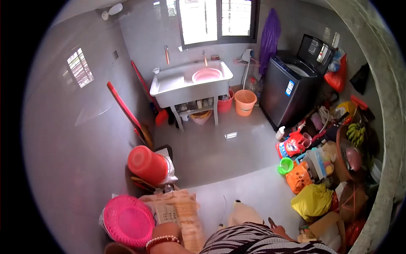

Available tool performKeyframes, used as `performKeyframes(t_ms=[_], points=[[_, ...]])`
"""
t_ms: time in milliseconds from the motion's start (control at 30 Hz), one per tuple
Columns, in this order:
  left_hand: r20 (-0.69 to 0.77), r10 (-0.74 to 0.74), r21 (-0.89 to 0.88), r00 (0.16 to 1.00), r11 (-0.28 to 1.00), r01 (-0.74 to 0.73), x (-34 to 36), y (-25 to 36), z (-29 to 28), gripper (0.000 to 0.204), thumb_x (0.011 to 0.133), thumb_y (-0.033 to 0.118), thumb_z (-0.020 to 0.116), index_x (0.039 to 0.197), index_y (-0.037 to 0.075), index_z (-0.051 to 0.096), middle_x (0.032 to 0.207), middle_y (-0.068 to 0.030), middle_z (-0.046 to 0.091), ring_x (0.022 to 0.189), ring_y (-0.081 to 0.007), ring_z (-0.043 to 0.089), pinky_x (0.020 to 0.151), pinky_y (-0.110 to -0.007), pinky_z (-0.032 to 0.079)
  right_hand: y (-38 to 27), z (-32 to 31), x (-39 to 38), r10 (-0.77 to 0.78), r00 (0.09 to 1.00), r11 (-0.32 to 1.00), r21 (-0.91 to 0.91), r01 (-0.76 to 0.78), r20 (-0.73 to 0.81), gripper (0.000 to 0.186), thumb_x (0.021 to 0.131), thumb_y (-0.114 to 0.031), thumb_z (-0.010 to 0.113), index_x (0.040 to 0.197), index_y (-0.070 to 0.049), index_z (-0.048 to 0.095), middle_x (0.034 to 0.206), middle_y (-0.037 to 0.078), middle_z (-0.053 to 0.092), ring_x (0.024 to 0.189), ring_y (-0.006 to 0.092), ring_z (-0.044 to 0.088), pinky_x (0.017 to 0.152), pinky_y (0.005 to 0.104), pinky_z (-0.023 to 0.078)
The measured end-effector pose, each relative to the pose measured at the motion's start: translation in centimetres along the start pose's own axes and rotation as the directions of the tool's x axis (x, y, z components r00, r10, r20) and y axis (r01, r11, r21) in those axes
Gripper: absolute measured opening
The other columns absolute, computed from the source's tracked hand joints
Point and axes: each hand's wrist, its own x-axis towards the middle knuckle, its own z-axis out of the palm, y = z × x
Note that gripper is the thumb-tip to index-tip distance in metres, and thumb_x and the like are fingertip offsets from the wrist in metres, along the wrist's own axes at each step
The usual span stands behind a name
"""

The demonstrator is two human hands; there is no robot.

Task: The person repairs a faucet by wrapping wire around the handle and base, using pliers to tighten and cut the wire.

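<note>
Basket of pink plastic (129, 220) sits low at my left in the head view, its round face turned up. My left grip (168, 230), past a beaded bracelet (163, 240), is right at its edge; the fingers don't show, so I cannot tell how far they are closed or whether they have hold of the rim. Being so near would suit steadying it, I judge. My right grip (278, 230) hangs beside my striped clothing (253, 239), fingers loosely apart, nothing seen in it, perhaps out for balance.

Patterned tan sacking (186, 209) lies just beyond my left grip. Farther along that wall, a tilted red bucket (148, 165) was probably put there to leave the middle walkable; it stands in the way between basket and sink (169, 80). Over on the right, a yellow bag (313, 201), an orange bag (298, 178) and a green cup (285, 166) crowd the side toward the washing machine (283, 93), whose lid stands raised. A pink basin (207, 76) rests in the sink.
</note>
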Motion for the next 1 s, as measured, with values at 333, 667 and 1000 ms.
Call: performKeyframes(t_ms=[333, 667, 1000], points=[[0.053, -0.001, 0.025, 0.999, 1.0, 0.0, -9.6, -10.5, -21.9, 0.014, 0.09, 0.014, 0.047, 0.089, 0.008, 0.06, 0.086, -0.0019, 0.058, 0.057, -0.0096, 0.053, 0.046, -0.021, 0.042, -24.1, -9.4, 8.6, -0.06, 0.969, 0.997, 0.024, 0.067, -0.24, 0.062, 0.07, -0.055, 0.064, 0.087, 0.005, 0.066, 0.086, 0.025, 0.065, 0.087, 0.0365, 0.064, 0.074, 0.0426, 0.051], [0.248, -0.022, 0.022, 0.969, 1.0, 0.017, -23.5, -19.3, -37.4, 0.026, 0.09, 0.026, 0.052, 0.1, 0.002, 0.058, 0.11, -0.0122, 0.057, 0.072, -0.0195, 0.06, 0.055, -0.028, 0.046, -54.2, -26.4, 17.0, -0.396, 0.91, 0.918, -0.052, 0.392, -0.124, 0.063, 0.05, -0.025, 0.076, 0.106, -0.003, 0.058, 0.104, 0.018, 0.063, 0.098, 0.0324, 0.061, 0.084, 0.0379, 0.049], [0.0, 0.015, -0.173, 1.0, 0.985, -0.015, -37.3, -31.2, -45.3, 0.024, 0.094, 0.016, 0.045, 0.09, 0.0, 0.062, 0.093, -0.0105, 0.063, 0.061, -0.0185, 0.058, 0.05, -0.028, 0.044, -74.1, -26.4, 19.1, -0.532, 0.804, 0.802, 0.147, 0.579, -0.266, 0.062, 0.05, -0.018, 0.076, 0.107, -0.003, 0.057, 0.102, 0.016, 0.062, 0.095, 0.032, 0.06, 0.082, 0.0388, 0.047]])
